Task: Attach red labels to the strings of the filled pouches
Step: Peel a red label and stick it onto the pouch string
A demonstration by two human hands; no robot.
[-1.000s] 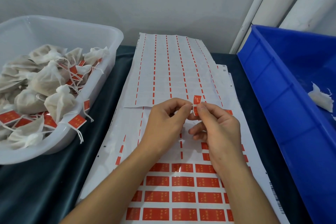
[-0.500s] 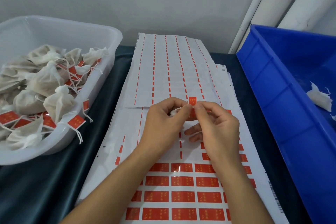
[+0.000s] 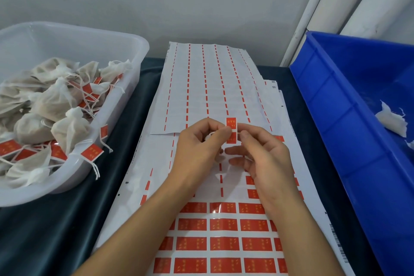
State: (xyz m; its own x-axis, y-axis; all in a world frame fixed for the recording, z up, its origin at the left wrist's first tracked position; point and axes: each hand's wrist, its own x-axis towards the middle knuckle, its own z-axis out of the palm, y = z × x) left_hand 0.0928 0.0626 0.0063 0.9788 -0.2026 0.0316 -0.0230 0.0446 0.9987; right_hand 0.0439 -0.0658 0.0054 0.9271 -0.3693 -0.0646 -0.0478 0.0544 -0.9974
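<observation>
Label sheet (image 3: 201, 87) underneath; left hand (image 3: 197, 148), right hand (image 3: 266, 157) pinch red label (image 3: 231, 130).

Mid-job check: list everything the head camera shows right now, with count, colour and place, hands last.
Red label: one, red, upright between both hands' fingertips, above the sheets.
Label sheets: a stack, white with rows of red labels near the person, mostly peeled strips farther off, centre.
White tub: one, translucent white, left.
Filled pouches: many, off-white, in the tub, several with red labels on their strings.
Blue bin: one, blue, right.
White pouches in the bin: at least two partly visible, white.
Table cover: dark.
White pipes: upper right.
Left hand: grip on the label.
Right hand: grip on the label.
</observation>
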